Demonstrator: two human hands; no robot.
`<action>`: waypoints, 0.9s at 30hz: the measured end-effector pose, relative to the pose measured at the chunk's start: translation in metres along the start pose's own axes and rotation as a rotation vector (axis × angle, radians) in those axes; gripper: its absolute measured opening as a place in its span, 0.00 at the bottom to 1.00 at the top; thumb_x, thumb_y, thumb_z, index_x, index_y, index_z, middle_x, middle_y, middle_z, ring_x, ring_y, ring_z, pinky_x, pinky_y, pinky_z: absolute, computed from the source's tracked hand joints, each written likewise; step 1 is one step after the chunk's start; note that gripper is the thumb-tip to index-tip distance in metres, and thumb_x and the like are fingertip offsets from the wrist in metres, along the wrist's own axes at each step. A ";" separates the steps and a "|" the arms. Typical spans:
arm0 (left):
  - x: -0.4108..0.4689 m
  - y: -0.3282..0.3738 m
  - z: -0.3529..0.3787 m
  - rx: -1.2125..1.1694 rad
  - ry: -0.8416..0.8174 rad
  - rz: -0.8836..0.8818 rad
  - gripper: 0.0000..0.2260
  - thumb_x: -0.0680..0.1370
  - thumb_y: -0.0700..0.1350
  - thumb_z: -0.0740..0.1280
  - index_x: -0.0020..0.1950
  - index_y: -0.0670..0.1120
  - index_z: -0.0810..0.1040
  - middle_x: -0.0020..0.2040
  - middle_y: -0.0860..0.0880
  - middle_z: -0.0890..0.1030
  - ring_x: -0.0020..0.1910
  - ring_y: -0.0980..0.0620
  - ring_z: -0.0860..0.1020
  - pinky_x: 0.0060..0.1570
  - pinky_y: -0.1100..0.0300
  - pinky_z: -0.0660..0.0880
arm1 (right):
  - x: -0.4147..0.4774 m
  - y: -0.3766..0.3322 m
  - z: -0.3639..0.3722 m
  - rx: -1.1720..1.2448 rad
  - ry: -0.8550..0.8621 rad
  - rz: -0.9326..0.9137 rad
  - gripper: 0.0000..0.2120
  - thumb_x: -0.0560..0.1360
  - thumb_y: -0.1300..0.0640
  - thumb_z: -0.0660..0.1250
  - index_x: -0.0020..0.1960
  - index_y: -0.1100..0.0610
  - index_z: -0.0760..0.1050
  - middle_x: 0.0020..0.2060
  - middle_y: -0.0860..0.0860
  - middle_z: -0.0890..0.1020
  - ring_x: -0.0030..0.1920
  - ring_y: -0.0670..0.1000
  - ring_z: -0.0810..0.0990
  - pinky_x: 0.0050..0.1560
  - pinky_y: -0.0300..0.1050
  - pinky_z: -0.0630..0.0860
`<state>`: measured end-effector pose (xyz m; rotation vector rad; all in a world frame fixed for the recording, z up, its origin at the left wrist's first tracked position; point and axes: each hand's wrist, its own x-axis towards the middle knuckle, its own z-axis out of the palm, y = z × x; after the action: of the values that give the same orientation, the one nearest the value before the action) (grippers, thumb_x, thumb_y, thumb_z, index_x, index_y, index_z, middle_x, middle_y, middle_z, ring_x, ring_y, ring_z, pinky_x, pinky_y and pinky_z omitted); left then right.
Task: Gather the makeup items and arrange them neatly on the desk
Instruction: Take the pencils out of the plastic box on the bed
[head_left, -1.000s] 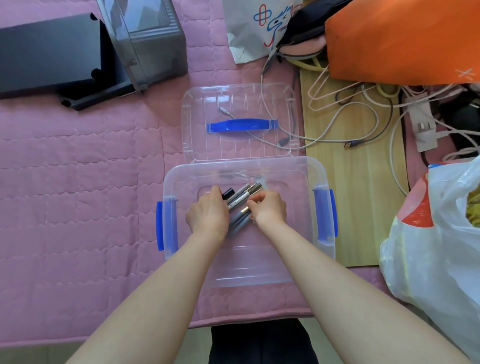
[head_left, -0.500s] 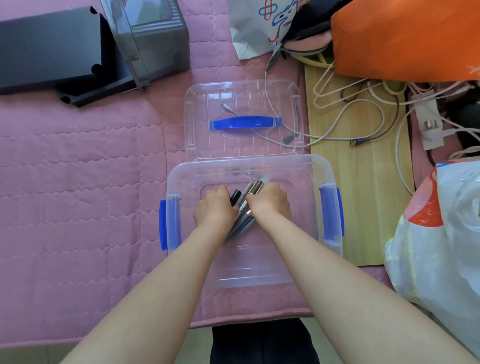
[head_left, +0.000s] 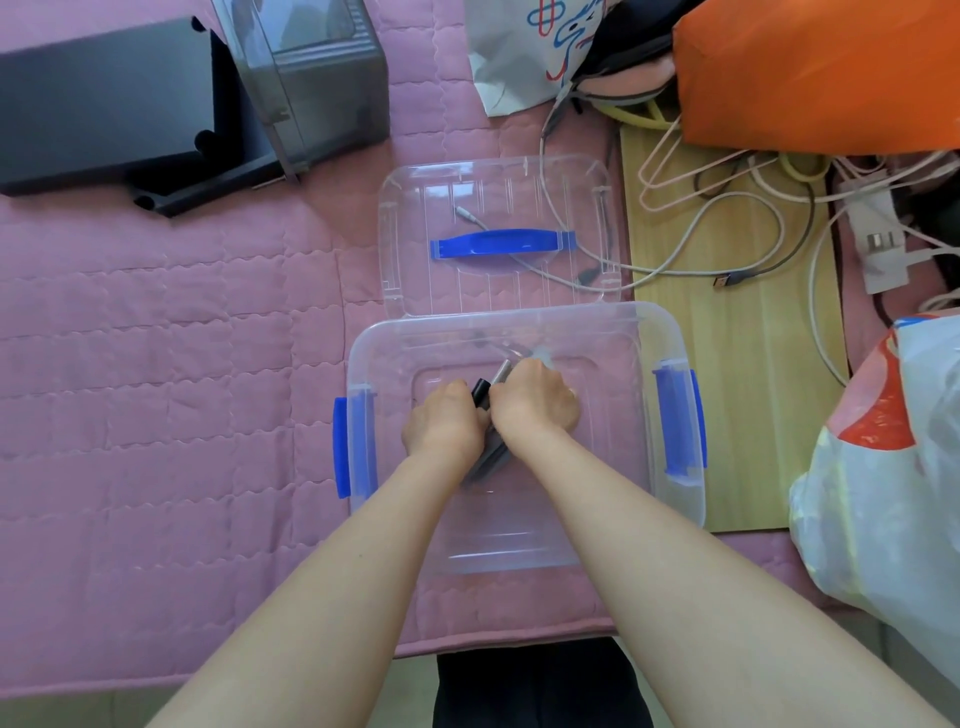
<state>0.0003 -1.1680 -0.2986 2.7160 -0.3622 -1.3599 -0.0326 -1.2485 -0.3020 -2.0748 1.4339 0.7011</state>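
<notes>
surroundings: pink quilted cover (head_left: 156, 364) over most of the surface. a wooden board (head_left: 737, 389) lies along its right side. at the far left are a black case (head_left: 104, 98) and, just beside it, a grey bin (head_left: 322, 78). at the far right is an orange bag (head_left: 815, 73), with a tangle of cables (head_left: 727, 208) on the board below it. one white cable crosses the clear lid (head_left: 415, 208); cannot tell whether it runs over or under. the lid lies flat, blue handle (head_left: 498, 244) showing, and touches the far rim of the clear box (head_left: 670, 332). a white plastic bag (head_left: 883, 467) sits at the right edge, near the box's right blue latch (head_left: 680, 421).

in the way: both forearms reach over the near rim of the box and cover the middle of its floor. the backs of the hands hide most of the contents.

task items: makeup pens (head_left: 480, 395) are gathered in a bundle inside the box, near its centre, lying at a slant. a black cap and a silver end show at the far end, dark barrels at the near end.

fingers: left hand (head_left: 444, 423) is curled against the left side of the bundle. right hand (head_left: 535, 400) is curled over its right side and far end. the hands almost touch and squeeze the pens between them. fingertips are tucked under, out of sight.
</notes>
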 end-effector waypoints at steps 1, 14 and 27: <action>-0.002 -0.001 -0.001 -0.015 -0.007 -0.003 0.03 0.77 0.45 0.59 0.48 0.46 0.69 0.46 0.46 0.74 0.44 0.43 0.72 0.40 0.55 0.67 | 0.001 0.001 0.001 0.069 -0.014 0.027 0.08 0.77 0.54 0.60 0.50 0.55 0.76 0.51 0.54 0.82 0.55 0.58 0.78 0.58 0.47 0.71; -0.049 -0.011 -0.030 -0.780 -0.223 0.093 0.05 0.79 0.40 0.63 0.50 0.43 0.79 0.30 0.56 0.80 0.24 0.57 0.72 0.24 0.66 0.68 | -0.036 0.037 -0.050 0.775 -0.385 0.053 0.03 0.75 0.57 0.65 0.44 0.54 0.72 0.35 0.50 0.81 0.28 0.47 0.83 0.25 0.33 0.71; -0.132 0.000 -0.051 -1.310 -0.267 -0.071 0.06 0.80 0.43 0.64 0.51 0.44 0.80 0.42 0.48 0.84 0.31 0.53 0.72 0.35 0.58 0.72 | -0.096 0.074 -0.115 0.886 -0.520 -0.169 0.06 0.74 0.60 0.70 0.51 0.58 0.81 0.40 0.53 0.84 0.37 0.49 0.83 0.32 0.40 0.75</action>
<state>-0.0351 -1.1372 -0.1653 1.4712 0.4770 -1.2621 -0.1174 -1.2836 -0.1623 -1.1868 0.9848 0.3779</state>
